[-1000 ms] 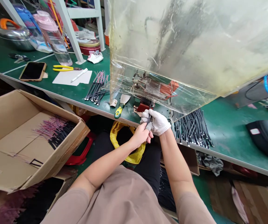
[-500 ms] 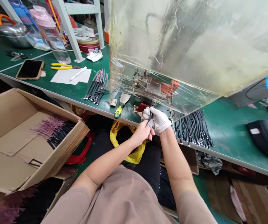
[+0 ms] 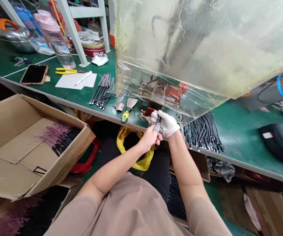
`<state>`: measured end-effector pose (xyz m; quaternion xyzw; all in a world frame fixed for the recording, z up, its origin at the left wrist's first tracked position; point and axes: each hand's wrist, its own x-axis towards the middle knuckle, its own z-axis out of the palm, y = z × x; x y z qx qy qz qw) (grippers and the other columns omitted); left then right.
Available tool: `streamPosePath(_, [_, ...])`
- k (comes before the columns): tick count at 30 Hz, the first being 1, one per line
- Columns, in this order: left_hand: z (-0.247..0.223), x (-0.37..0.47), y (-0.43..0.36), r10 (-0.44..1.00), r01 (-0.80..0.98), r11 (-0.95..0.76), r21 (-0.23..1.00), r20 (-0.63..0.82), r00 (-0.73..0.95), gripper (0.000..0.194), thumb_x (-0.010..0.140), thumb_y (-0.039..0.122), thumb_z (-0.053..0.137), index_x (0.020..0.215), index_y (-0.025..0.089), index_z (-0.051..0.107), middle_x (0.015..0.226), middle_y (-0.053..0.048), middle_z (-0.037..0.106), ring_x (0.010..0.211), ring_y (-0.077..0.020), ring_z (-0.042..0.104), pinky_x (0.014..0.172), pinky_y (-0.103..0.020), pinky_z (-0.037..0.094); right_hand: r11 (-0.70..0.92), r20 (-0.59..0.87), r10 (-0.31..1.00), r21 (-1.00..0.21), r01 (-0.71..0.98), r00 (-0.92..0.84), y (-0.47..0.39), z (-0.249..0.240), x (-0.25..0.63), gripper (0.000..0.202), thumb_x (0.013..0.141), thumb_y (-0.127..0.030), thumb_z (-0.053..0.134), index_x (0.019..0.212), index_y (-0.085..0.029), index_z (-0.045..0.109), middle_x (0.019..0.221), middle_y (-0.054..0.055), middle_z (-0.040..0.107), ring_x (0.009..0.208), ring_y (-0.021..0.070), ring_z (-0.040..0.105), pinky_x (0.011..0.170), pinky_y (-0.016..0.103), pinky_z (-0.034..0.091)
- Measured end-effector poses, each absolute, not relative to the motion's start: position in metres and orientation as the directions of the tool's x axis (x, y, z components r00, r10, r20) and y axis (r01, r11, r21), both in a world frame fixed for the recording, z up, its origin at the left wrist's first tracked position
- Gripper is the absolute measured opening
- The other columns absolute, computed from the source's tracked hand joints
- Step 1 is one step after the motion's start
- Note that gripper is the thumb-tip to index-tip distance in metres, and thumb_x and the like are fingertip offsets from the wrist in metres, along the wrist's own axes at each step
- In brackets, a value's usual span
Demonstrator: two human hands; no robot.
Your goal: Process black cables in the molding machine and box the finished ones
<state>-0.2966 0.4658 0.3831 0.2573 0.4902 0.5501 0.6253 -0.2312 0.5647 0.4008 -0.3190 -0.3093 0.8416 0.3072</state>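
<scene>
Close together at the bench's front edge, both my hands are closed on a short black cable [image 3: 159, 119], mostly hidden by the fingers. My left hand [image 3: 150, 138] is bare, with grey covering on a fingertip, and pinches the cable from below. A white glove covers my right hand [image 3: 168, 124], its fingers curled round the cable. Just beyond them is a dark red block [image 3: 150, 110] of a machine under a clear plastic shield [image 3: 181, 49]. Many black cables [image 3: 202, 132] lie in a pile right of my right hand.
Left of my hands lie a scraper [image 3: 128, 111] and cables with pink wires [image 3: 102, 93]. Yellow pliers [image 3: 67, 71], a phone [image 3: 34, 74] and a bottle [image 3: 55, 41] are farther left. A cardboard box [image 3: 10, 137] stands lower left; a yellow bag [image 3: 141, 164] hangs below the bench.
My hands stay together at nearly the same spot, with the right hand's fingers shifted slightly around the cable. The whole view has moved a little.
</scene>
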Motion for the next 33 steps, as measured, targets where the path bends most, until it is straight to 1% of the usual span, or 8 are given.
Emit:
streamPosePath(4, [0.383,-0.297,0.465,0.947,-0.407,0.24,0.881,-0.305,-0.102,0.018,0.086,0.005,0.038,0.077,0.019,0.046,0.046,0.007,0.051,0.031,-0.0052,0.039,0.036,-0.017,0.024,-0.664,-0.42,0.713,-0.661,-0.349,-0.562,0.564,0.4,-0.234,0.017,0.1,-0.023,0.046,0.09,-0.017,0.058,0.07,0.002,0.069,0.057,0.0146,0.062,0.06,0.031,0.057])
streamPosePath(11, [0.379,-0.305,0.453,0.957,-0.359,0.222,0.907,-0.274,-0.099,0.02,0.087,0.007,0.041,0.073,0.019,0.046,0.039,0.01,0.041,0.028,-0.0048,0.027,0.034,-0.018,0.017,-0.604,-0.32,0.715,-0.732,-0.317,-0.622,0.553,0.398,-0.229,0.015,0.089,-0.028,0.07,0.089,-0.017,0.06,0.072,-0.001,0.068,0.059,0.0113,0.062,0.062,0.026,0.057])
streamPosePath(16, [0.372,-0.309,0.43,0.961,-0.305,0.245,0.92,-0.272,-0.049,0.021,0.088,0.011,0.042,0.07,0.018,0.05,0.038,0.009,0.042,0.028,-0.0052,0.029,0.033,-0.018,0.018,-0.47,-0.287,0.821,-0.83,-0.299,-0.493,0.551,0.398,-0.222,0.026,0.084,-0.037,0.076,0.094,-0.017,0.062,0.081,0.002,0.073,0.065,0.0152,0.068,0.067,0.033,0.061])
streamPosePath(20, [0.367,-0.313,0.418,0.971,-0.256,0.23,0.939,-0.239,-0.005,0.019,0.089,0.023,0.048,0.071,0.019,0.05,0.039,0.009,0.041,0.029,-0.0055,0.029,0.033,-0.018,0.019,-0.369,-0.221,0.882,-0.873,-0.319,-0.417,0.553,0.397,-0.219,0.028,0.078,-0.035,0.081,0.085,-0.016,0.062,0.075,0.004,0.072,0.066,0.0162,0.068,0.066,0.033,0.062])
streamPosePath(23, [0.365,-0.317,0.411,0.98,-0.234,0.196,0.952,-0.195,0.031,0.028,0.089,0.04,0.052,0.069,0.02,0.049,0.038,0.009,0.039,0.03,-0.0058,0.026,0.033,-0.018,0.019,-0.266,-0.126,0.929,-0.882,-0.39,-0.347,0.553,0.396,-0.216,0.031,0.071,-0.033,0.087,0.08,-0.016,0.062,0.074,0.004,0.069,0.071,0.0168,0.068,0.069,0.033,0.062])
streamPosePath(27, [0.362,-0.318,0.402,0.981,-0.235,0.189,0.954,-0.17,0.099,0.038,0.086,0.054,0.052,0.069,0.02,0.051,0.038,0.008,0.038,0.032,-0.0062,0.026,0.035,-0.019,0.019,-0.207,-0.068,0.951,-0.864,-0.459,-0.301,0.549,0.399,-0.214,0.039,0.065,-0.036,0.091,0.075,-0.016,0.059,0.07,0.001,0.064,0.066,0.0136,0.063,0.061,0.029,0.06])
streamPosePath(30, [0.358,-0.315,0.396,0.982,-0.198,0.173,0.965,-0.154,0.111,0.038,0.088,0.052,0.05,0.07,0.019,0.052,0.038,0.008,0.038,0.034,-0.0069,0.028,0.037,-0.02,0.022,-0.176,-0.056,0.959,-0.888,-0.426,-0.278,0.542,0.404,-0.217,0.045,0.067,-0.046,0.088,0.075,-0.016,0.057,0.066,-0.001,0.059,0.061,0.0113,0.06,0.059,0.027,0.06])
streamPosePath(33, [0.354,-0.312,0.388,0.985,-0.096,0.114,0.989,-0.1,0.143,0.031,0.09,0.042,0.047,0.069,0.019,0.051,0.04,0.007,0.04,0.036,-0.0076,0.033,0.042,-0.021,0.027,-0.077,-0.043,0.994,-0.931,-0.358,-0.103,0.538,0.407,-0.218,0.046,0.081,-0.059,0.073,0.075,-0.019,0.051,0.054,-0.008,0.049,0.044,0.0068,0.049,0.054,0.025,0.059])
